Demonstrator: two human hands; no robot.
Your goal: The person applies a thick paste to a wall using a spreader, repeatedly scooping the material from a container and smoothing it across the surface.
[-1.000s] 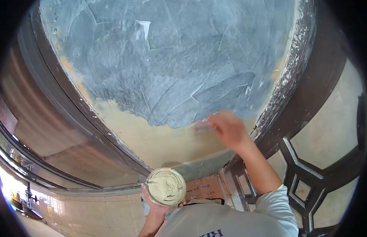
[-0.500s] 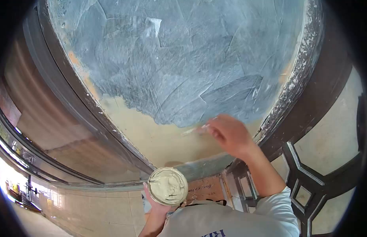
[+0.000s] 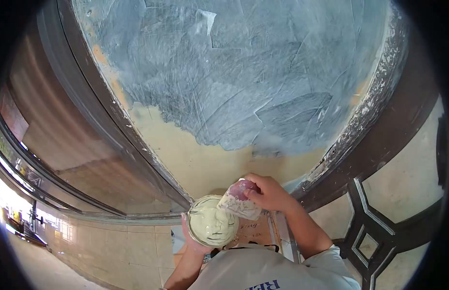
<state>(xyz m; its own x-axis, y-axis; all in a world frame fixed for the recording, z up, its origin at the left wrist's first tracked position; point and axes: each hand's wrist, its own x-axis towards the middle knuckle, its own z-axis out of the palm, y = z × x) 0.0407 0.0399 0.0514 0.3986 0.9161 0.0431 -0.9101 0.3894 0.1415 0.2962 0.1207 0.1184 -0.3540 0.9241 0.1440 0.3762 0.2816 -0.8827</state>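
My left hand (image 3: 189,238) holds a round tub (image 3: 191,226) from its left side and below. Thick pale cream putty (image 3: 212,222) fills the tub, its surface ridged and uneven. Pinched in my right hand (image 3: 268,193) is a putty spreader (image 3: 239,200), pinkish at the gripped end and smeared with pale putty along its broad edge. That edge is over the tub's right rim, at the putty. Beyond the hands stands a panel, blue-grey (image 3: 224,96) above, with a cream coat (image 3: 181,150) along its lower part.
Dark frames border the panel on the left (image 3: 113,130) and right (image 3: 364,116), the right edge spattered white. A dark lattice with pale panes (image 3: 403,169) stands at right. Beige tiles (image 3: 132,246) lie at lower left, and a brown cardboard piece (image 3: 253,231) lies below the tub.
My right hand has come away from the panel, down and left to the tub, with the spreader now plainly visible. The cream coat's upper edge at right looks different. The view has shifted slightly.
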